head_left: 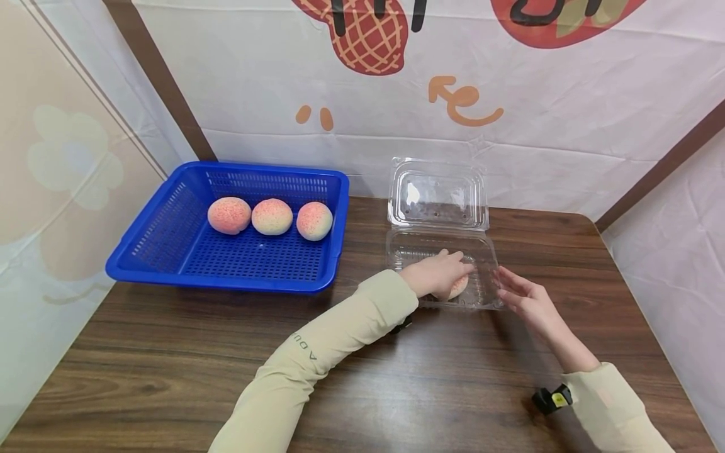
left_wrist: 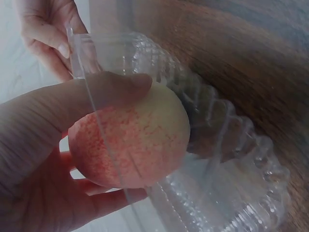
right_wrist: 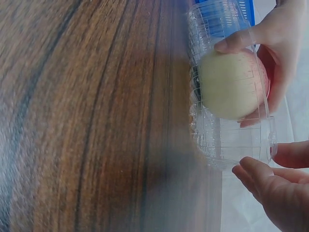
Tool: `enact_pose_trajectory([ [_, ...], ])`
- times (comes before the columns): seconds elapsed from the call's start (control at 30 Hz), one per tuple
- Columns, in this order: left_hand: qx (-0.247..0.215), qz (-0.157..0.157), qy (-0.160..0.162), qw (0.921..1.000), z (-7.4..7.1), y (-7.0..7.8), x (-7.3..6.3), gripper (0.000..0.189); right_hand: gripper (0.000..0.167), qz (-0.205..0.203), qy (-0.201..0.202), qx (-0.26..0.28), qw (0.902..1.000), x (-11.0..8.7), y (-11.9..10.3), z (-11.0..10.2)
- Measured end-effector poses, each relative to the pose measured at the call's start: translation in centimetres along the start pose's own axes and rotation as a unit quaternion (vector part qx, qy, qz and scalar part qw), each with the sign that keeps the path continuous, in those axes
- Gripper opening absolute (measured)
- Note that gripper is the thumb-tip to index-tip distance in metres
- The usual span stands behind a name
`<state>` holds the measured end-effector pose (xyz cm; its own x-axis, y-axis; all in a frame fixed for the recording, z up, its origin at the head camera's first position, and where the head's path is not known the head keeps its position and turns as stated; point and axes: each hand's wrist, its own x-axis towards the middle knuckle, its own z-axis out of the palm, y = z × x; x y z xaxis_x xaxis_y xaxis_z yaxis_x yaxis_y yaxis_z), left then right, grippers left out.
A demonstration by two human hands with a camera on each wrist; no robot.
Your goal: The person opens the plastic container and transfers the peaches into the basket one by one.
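Note:
My left hand (head_left: 437,274) grips a pink and cream peach (head_left: 459,287) inside a clear plastic clamshell box (head_left: 486,267), whose lid (head_left: 438,189) stands raised at the back. In the left wrist view the thumb lies over the top of the peach (left_wrist: 140,140), with fingers curled beneath its far side. My right hand (head_left: 527,302) pinches the right rim of the box between thumb and fingers. From the right wrist view, the peach (right_wrist: 229,87) shows through the clear wall, its underside close to the box floor.
A blue plastic basket (head_left: 226,283) stands at the left on the brown wooden table (head_left: 442,390), with three peaches (head_left: 272,217) in a row inside. A printed white cloth (head_left: 255,75) hangs behind the table. A black strap (head_left: 550,400) is at the right wrist.

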<state>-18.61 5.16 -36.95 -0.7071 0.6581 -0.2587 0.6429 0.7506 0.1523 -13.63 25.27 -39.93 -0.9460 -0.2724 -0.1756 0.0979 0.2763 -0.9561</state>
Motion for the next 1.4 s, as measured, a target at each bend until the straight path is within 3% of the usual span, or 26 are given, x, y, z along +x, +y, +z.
enact_pose_trajectory([
  [0.33,-0.014,-0.013,-0.006,0.9998,0.0,-0.4,-0.2,0.080,0.056,0.001,0.003,0.000,1.0000,0.1,0.1,0.1],
  [0.87,0.024,0.000,-0.001,0.9997,-0.4,-0.8,0.1,0.088,0.055,0.007,-0.001,-0.017,0.9998,0.1,0.0,0.0],
  [1.17,0.050,0.018,0.032,0.9981,-1.0,-0.8,-0.2,0.084,0.056,0.002,-0.001,-0.018,0.9998,0.0,0.0,0.0],
  [1.4,0.076,0.012,0.037,0.9963,-1.3,-1.0,-0.1,0.083,0.056,0.001,-0.005,-0.006,1.0000,0.1,-0.1,0.0],
])
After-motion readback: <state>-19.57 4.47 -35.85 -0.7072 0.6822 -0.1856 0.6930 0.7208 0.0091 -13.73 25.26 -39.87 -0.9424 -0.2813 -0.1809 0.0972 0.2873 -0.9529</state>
